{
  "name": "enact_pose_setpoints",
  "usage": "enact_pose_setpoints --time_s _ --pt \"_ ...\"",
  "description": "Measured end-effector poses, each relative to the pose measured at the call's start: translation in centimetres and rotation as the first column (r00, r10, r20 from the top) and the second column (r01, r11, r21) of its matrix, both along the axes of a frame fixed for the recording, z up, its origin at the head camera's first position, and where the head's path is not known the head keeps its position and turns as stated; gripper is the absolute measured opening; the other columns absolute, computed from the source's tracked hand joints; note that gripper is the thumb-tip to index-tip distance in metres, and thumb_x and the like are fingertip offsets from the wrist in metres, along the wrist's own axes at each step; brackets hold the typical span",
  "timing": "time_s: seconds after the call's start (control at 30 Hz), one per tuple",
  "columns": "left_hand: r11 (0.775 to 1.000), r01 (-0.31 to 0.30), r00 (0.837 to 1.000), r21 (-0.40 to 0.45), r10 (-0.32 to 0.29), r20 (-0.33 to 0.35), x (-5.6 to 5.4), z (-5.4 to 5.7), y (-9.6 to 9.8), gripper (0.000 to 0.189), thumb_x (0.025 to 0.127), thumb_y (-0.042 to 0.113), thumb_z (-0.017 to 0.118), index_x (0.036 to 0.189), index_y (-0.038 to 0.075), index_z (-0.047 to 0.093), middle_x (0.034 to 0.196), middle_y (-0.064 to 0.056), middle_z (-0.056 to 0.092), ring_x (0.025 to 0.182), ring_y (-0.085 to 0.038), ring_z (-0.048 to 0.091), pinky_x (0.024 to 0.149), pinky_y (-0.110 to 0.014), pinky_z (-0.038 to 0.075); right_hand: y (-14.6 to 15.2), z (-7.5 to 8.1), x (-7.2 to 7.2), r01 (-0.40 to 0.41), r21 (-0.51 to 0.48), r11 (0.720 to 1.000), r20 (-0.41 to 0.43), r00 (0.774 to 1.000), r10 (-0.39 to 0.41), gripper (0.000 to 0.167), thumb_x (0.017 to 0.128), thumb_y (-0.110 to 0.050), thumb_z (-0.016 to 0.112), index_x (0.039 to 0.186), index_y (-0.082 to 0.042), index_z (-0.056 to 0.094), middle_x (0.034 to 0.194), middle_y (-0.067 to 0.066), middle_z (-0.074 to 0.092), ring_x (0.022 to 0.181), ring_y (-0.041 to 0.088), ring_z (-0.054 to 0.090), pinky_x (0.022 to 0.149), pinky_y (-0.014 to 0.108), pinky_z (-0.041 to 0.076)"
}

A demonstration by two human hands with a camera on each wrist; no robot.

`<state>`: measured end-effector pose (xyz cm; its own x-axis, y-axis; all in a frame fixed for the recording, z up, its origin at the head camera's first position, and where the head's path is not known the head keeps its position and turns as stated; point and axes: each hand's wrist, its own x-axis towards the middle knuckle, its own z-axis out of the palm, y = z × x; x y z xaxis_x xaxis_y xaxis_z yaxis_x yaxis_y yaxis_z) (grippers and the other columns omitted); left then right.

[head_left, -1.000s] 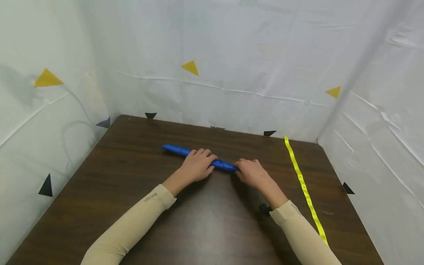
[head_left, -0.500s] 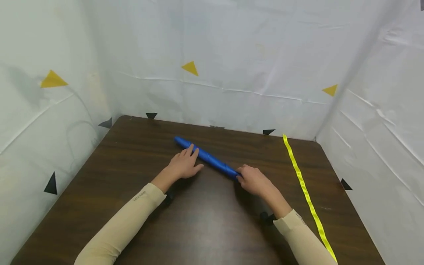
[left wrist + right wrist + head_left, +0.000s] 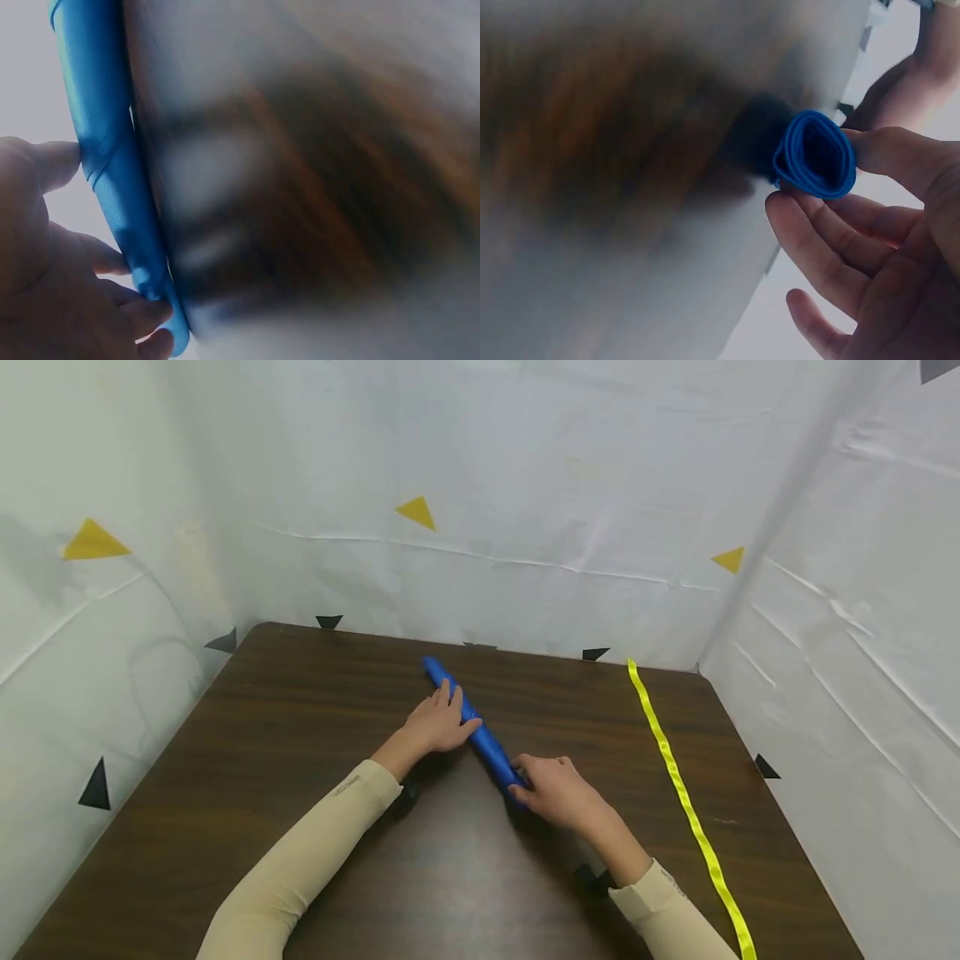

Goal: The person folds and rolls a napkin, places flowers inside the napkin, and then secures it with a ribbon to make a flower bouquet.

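A blue cloth rolled into a long tube point(image 3: 489, 752) lies slanted on the brown table, its far end toward the back wall. My left hand point(image 3: 437, 724) rests on its upper half with fingers extended and thumb spread; the left wrist view has thumb and fingertips against the roll point(image 3: 109, 142). At the near end, my right hand point(image 3: 558, 793) holds the roll between thumb and fingers. The right wrist view looks into the coiled, hollow end of the cloth point(image 3: 799, 171), with the thumb on one side and fingers on the other.
A yellow ribbon point(image 3: 675, 777) runs down the right side of the wooden table point(image 3: 315, 693), from the back edge toward the front. White sheeting point(image 3: 517, 468) with yellow and black triangles encloses the back and sides.
The roll has swung from nearly crosswise to a steep slant, its far end going right and back, its near end coming forward. The right hand moved nearer; the left slid along the roll.
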<state>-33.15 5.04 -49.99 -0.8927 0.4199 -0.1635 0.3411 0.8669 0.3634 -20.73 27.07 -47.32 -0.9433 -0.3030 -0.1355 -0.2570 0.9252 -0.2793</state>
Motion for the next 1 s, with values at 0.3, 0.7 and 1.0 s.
enact_pose_setpoints --time_s 0.3,0.7,1.0 --pt "0.997 0.047 0.997 0.067 -0.051 0.057 -0.6 0.3 2.1 0.092 0.111 0.059 0.046 0.172 0.002 0.009 0.18 -0.025 -0.005 0.167 -0.04 0.014 0.135 -0.053 0.017 -1.6 -0.4 1.9 -0.006 -0.009 1.0 -0.038 0.999 0.006 0.061 0.1 -0.037 0.078 0.148 -0.004 0.059 0.093 0.003 0.077 0.086 0.015 0.069 0.103 0.057 0.046" --pt "0.997 0.082 0.993 -0.001 -0.081 0.082 -0.2 0.9 4.4 0.089 0.111 0.057 0.049 0.174 0.009 0.009 0.18 -0.026 0.001 0.16 -0.047 0.033 0.125 -0.058 0.038 -2.0 -0.8 3.7 -0.146 -0.014 0.989 -0.094 0.985 0.144 0.04 0.102 -0.042 0.075 0.138 -0.024 0.072 0.113 -0.001 0.079 0.095 0.011 0.069 0.097 0.05 0.04" --pt "0.992 0.117 0.993 -0.046 -0.116 0.02 -1.8 1.2 5.7 0.09 0.112 0.052 0.048 0.172 0.002 0.005 0.181 -0.021 0.001 0.169 -0.032 0.012 0.135 -0.05 0.018 -1.7 -0.4 3.7 -0.163 -0.006 0.987 -0.087 0.983 0.162 0.04 0.101 -0.041 0.077 0.136 -0.023 0.073 0.119 0.004 0.079 0.104 0.016 0.073 0.097 0.05 0.039"
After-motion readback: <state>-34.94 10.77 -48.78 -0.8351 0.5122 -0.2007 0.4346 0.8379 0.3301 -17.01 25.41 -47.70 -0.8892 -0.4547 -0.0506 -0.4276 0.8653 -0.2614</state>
